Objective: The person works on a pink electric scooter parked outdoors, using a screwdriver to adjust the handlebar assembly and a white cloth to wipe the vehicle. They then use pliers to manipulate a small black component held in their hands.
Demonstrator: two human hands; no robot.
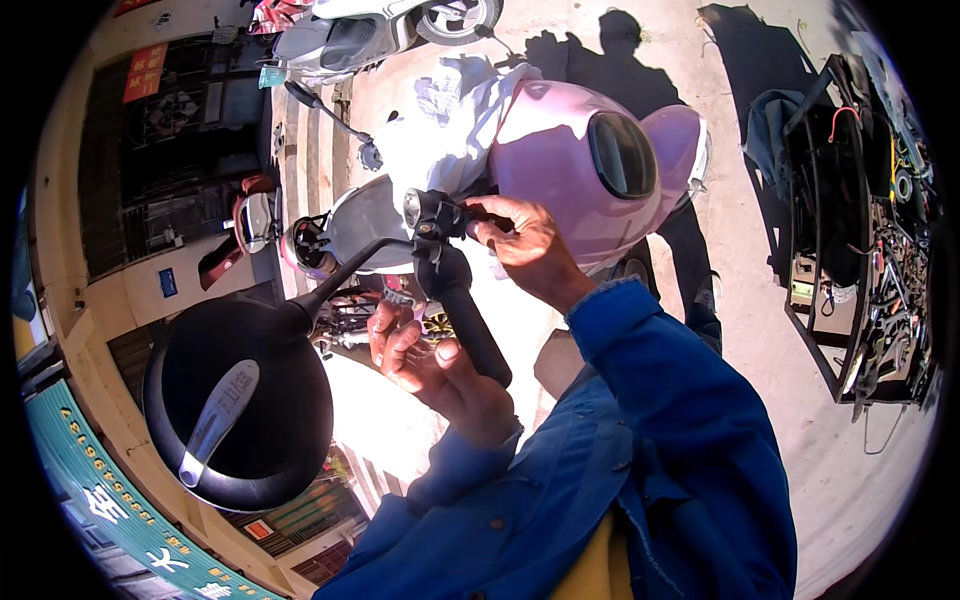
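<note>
A scooter's black handlebar grip (pixel 470 325) slants down from a dark clamp assembly (pixel 435 215) with a round, pale-faced part. My right hand (pixel 525 245) is closed in a pinch at the right side of this assembly; a small dark part shows by the fingertips, its kind unclear. Below, my left hand (pixel 435 370) is palm up beside the grip, fingers apart and slightly bent, with nothing visible in it. A black rear-view mirror (pixel 235 400), its back bearing a silver strip, extends left on a curved stem. White cloth (pixel 455 125) lies over the scooter behind the assembly.
The pink scooter body (pixel 560 150) with a dark oval window is beyond my right hand. At right stands a black metal-framed rack (pixel 850 300) full of tools. Another scooter (pixel 345 45) is parked at the back. A building front (pixel 170 130) runs along the left.
</note>
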